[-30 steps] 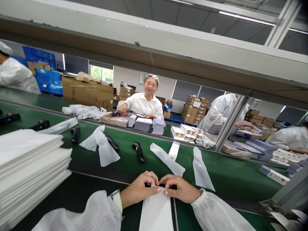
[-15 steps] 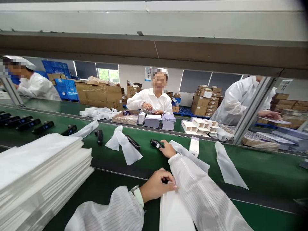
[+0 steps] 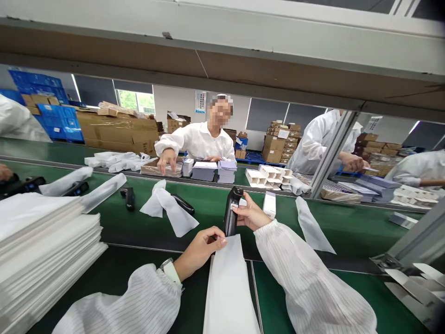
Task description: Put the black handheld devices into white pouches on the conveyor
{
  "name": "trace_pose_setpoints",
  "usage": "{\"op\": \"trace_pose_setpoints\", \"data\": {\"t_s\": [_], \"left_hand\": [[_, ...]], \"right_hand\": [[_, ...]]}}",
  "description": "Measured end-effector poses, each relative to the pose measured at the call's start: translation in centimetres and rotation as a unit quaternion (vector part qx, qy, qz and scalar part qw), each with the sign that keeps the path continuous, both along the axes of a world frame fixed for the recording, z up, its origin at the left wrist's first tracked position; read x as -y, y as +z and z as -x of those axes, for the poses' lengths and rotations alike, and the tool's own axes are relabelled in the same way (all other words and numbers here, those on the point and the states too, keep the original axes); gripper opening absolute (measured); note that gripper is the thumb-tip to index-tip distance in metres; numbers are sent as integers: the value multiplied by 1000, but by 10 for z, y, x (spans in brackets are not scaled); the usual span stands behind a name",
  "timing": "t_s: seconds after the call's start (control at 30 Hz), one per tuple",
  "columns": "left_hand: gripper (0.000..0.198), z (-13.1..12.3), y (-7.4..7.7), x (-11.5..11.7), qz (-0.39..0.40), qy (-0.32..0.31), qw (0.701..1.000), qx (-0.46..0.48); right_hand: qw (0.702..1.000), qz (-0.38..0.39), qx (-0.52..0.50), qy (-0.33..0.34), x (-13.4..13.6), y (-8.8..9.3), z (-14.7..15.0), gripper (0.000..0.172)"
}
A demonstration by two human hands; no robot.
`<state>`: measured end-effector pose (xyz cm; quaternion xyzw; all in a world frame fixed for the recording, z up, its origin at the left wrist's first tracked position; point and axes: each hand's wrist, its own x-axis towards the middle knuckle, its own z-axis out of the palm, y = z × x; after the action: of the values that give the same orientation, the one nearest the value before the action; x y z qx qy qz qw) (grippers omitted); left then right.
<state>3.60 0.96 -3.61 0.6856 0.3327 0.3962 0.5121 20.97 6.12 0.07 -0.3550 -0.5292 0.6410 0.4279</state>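
My right hand [image 3: 253, 212] grips a black handheld device [image 3: 230, 218], a rod with a rounded head, and holds it nearly upright. Below it, my left hand [image 3: 201, 246] pinches the top edge of a flat white sleeve [image 3: 230, 287] that lies toward me on a pile of the same. The device's lower end is right at the mouth of this sleeve; whether it is inside I cannot tell. A small white box [image 3: 269, 205] stands just right of my right hand. Left of it, another black device [image 3: 183, 204] lies partly under a crumpled white sleeve [image 3: 179, 215].
A tall stack of white sleeves [image 3: 52, 250] rises at the left. Along the green belt [image 3: 215, 204] lie a small black device [image 3: 128, 198] and a loose sleeve [image 3: 314, 227]. Opposite, a co-worker [image 3: 205, 139] reaches over a tray. A metal post [image 3: 335, 153] stands at the right.
My right hand has lifted the black device off the belt and brought it upright to the sleeve's mouth. My left hand keeps its pinch on the sleeve. The view has shifted right.
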Motion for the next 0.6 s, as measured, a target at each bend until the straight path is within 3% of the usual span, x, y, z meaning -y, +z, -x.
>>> {"op": "trace_pose_setpoints", "data": {"t_s": [0.2, 0.37, 0.43, 0.5, 0.57, 0.6], "left_hand": [[21, -11, 31, -6, -23, 75, 995, 68], [19, -24, 63, -4, -22, 85, 989, 123], [19, -27, 73, -1, -15, 77, 987, 142], [19, -30, 77, -1, -26, 88, 986, 141], [18, -30, 74, -3, -66, 134, 982, 119], [19, -29, 69, -4, -90, 166, 977, 102]], "right_hand": [[996, -57, 9, 62, 5, 2, 0, 29], [978, -59, -73, 185, 28, 10, -4, 48], [975, -48, -111, 189, 41, 7, 1, 62], [975, -33, -82, 202, 49, -1, 6, 72], [982, -31, -37, 183, 48, -7, 7, 64], [989, -35, -28, 138, 42, -9, 4, 57]]}}
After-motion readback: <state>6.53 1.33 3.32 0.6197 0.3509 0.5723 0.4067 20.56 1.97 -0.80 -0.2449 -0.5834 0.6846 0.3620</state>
